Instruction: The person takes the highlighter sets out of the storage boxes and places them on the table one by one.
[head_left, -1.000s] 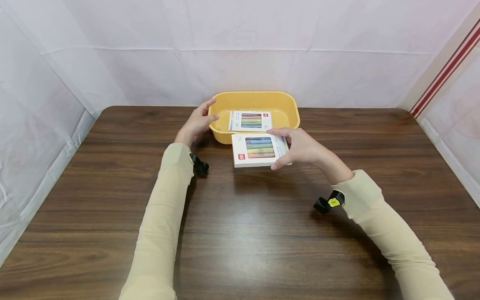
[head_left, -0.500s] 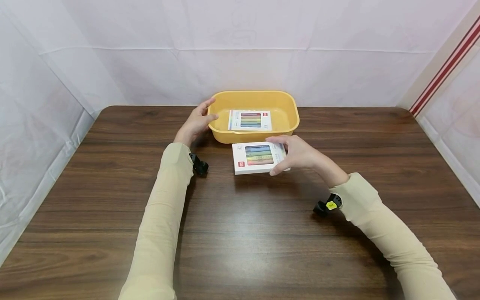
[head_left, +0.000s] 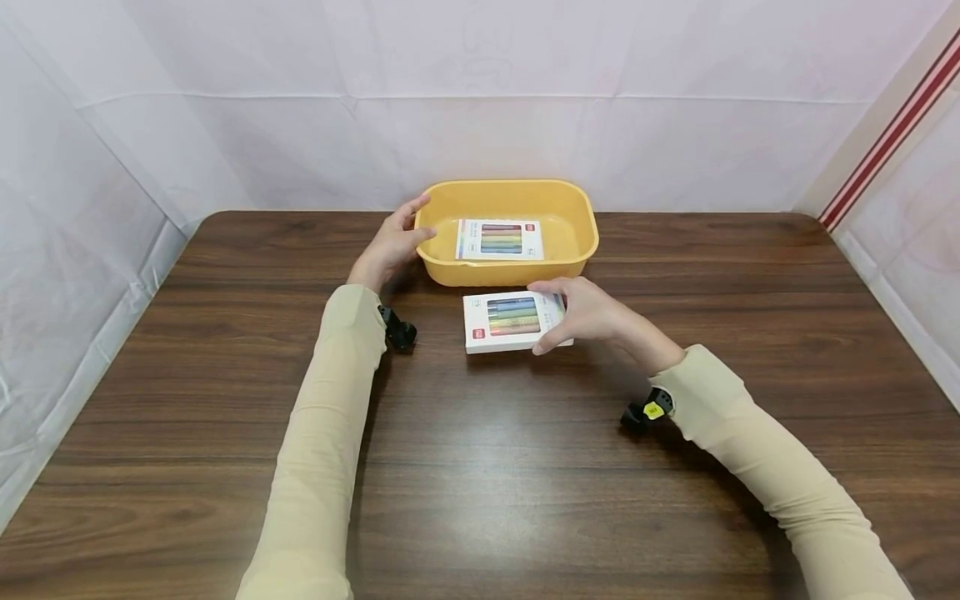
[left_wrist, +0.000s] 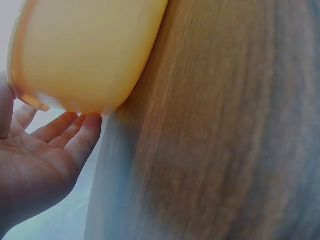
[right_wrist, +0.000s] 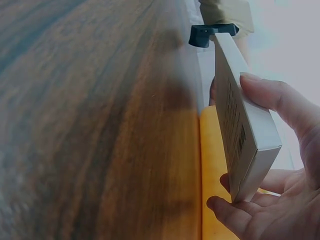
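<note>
A yellow tub (head_left: 573, 248) stands at the far middle of the brown table (head_left: 480, 467). One white box of coloured pens (head_left: 498, 240) lies flat inside it. My left hand (head_left: 393, 244) rests against the tub's left end with straight fingers (left_wrist: 75, 131) touching the wall of the tub (left_wrist: 85, 55). My right hand (head_left: 588, 315) grips a second white pen box (head_left: 508, 322) by its right end, low over the table just in front of the tub. In the right wrist view thumb and fingers clamp the second box (right_wrist: 240, 125) across its edges.
White sheeting walls close in the table at the back and both sides. A red-striped band (head_left: 892, 137) runs up the right wall. Bare wood stretches from the tub to the near edge.
My right hand has brought the second pen box down and toward me, from the tub's front rim to just above the table. The left hand has stayed on the tub.
</note>
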